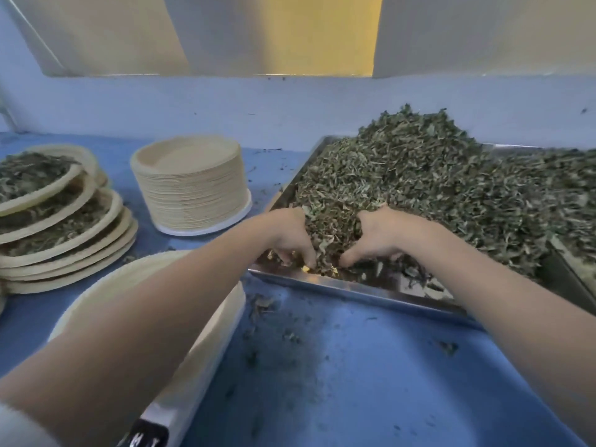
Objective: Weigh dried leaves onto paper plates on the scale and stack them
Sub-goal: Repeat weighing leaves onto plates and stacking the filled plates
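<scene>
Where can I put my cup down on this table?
In the blue tabletop patch before the metal tray, though dotted with crumbs. It's crowded left: leaf-filled plates, tall empty plate stack, near plate.

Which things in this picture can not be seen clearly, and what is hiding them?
- Scale, head view: the left arm and a plate cover it; no reading shows.
- Fingertips of the left hand and right hand: buried in the leaves, so how much they hold is unclear.
- Tray: right side cut off by the picture edge.
- Filled plates: cut off at the left edge; their count is uncertain.
</scene>
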Available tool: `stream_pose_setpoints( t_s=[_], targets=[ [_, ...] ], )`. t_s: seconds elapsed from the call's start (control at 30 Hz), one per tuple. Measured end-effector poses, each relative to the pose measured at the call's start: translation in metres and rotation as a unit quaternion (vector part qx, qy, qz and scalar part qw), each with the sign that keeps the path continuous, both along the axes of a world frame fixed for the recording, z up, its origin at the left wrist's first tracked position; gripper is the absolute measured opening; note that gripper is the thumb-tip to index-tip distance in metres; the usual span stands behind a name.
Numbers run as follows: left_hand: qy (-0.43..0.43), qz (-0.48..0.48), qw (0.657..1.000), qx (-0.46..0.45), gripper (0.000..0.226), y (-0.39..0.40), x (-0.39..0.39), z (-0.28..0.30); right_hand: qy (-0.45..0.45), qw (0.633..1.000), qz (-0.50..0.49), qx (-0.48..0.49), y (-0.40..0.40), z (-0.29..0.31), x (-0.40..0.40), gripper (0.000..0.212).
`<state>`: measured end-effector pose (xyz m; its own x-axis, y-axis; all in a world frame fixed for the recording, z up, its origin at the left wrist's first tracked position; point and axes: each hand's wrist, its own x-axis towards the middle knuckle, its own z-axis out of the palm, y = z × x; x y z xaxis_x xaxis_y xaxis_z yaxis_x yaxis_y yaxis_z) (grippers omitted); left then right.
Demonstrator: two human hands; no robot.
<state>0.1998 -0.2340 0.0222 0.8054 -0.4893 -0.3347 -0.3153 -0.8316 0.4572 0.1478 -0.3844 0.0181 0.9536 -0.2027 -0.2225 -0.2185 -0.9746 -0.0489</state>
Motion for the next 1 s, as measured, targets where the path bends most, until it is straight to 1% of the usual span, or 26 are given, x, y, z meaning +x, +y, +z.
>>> stream_pose_setpoints(
  t_s=[0.03, 0.07, 0.13, 0.17, 0.2, 0.27, 0.3, 0.37, 0.4, 0.43, 0.5, 0.53, 0.57, 0.7, 0.77, 0.83, 0.9, 1.0],
  targets=[
    [0.004, -0.006, 1.0, -0.019, 0.084, -0.004, 0.002, -0.001, -0.014, 0.999, 0.023, 0.017, 0.001, -0.002, 0.002, 0.072],
    [0.007, -0.019, 0.999, -0.036, 0.083, -0.008, 0.003, -0.003, -0.029, 0.998, 0.054, 0.032, 0.002, -0.003, 0.005, 0.069],
    [0.019, -0.047, 0.997, -0.053, 0.085, -0.01, 0.006, -0.001, -0.049, 0.99, 0.092, 0.091, 0.0, -0.002, 0.006, 0.082],
    [0.006, -0.063, 0.997, -0.038, 0.091, -0.008, 0.007, 0.002, -0.049, 0.986, 0.097, 0.127, -0.005, 0.0, 0.005, 0.089],
    [-0.028, -0.077, 0.997, -0.009, 0.097, -0.005, 0.01, 0.007, -0.047, 0.984, 0.103, 0.135, -0.01, 0.004, 0.003, 0.097],
    [-0.093, -0.088, 0.991, 0.043, 0.106, 0.0, 0.015, 0.015, -0.027, 0.99, 0.109, 0.079, -0.018, 0.01, 0.001, 0.11],
    [-0.091, -0.085, 0.991, 0.054, 0.109, 0.001, 0.015, 0.016, -0.011, 0.992, 0.108, 0.056, -0.019, 0.011, 0.002, 0.114],
    [-0.027, -0.074, 0.995, 0.055, 0.111, -0.005, 0.009, 0.011, 0.009, 0.992, 0.11, 0.055, -0.012, 0.007, 0.004, 0.113],
    [0.007, -0.065, 0.997, 0.04, 0.104, -0.01, 0.006, 0.005, 0.007, 0.991, 0.113, 0.072, -0.007, 0.003, 0.006, 0.107],
    [0.028, -0.055, 0.998, 0.018, 0.091, -0.015, 0.005, 0.0, 0.001, 0.988, 0.114, 0.102, -0.001, -0.001, 0.008, 0.095],
    [0.045, -0.031, 0.998, -0.032, 0.062, -0.022, 0.006, -0.007, -0.014, 0.978, 0.102, 0.179, 0.007, -0.008, 0.012, 0.072],
    [0.048, -0.02, 0.997, -0.048, 0.052, -0.023, 0.007, -0.008, -0.022, 0.973, 0.09, 0.21, 0.009, -0.01, 0.013, 0.066],
    [0.045, -0.01, 0.997, -0.062, 0.046, -0.022, 0.007, -0.008, -0.031, 0.968, 0.078, 0.235, 0.011, -0.012, 0.013, 0.064],
    [0.017, 0.016, 0.988, -0.151, 0.043, -0.011, 0.003, -0.005, -0.105, 0.95, 0.056, 0.29, 0.012, -0.006, 0.009, 0.066],
    [-0.006, 0.018, 0.983, -0.185, 0.043, -0.006, -0.002, 0.004, -0.143, 0.943, 0.05, 0.296, 0.012, 0.004, 0.005, 0.066],
    [-0.019, 0.016, 0.98, -0.196, 0.04, 0.0, -0.007, 0.018, -0.162, 0.943, 0.058, 0.285, 0.017, 0.018, 0.001, 0.068],
    [-0.036, 0.015, 0.982, -0.185, 0.03, 0.009, -0.013, 0.034, -0.173, 0.944, 0.068, 0.272, 0.027, 0.031, -0.004, 0.068],
    [-0.048, 0.025, 0.983, -0.178, 0.027, 0.034, -0.023, 0.057, -0.191, 0.932, 0.088, 0.296, 0.049, 0.048, -0.011, 0.062]
  ],
)
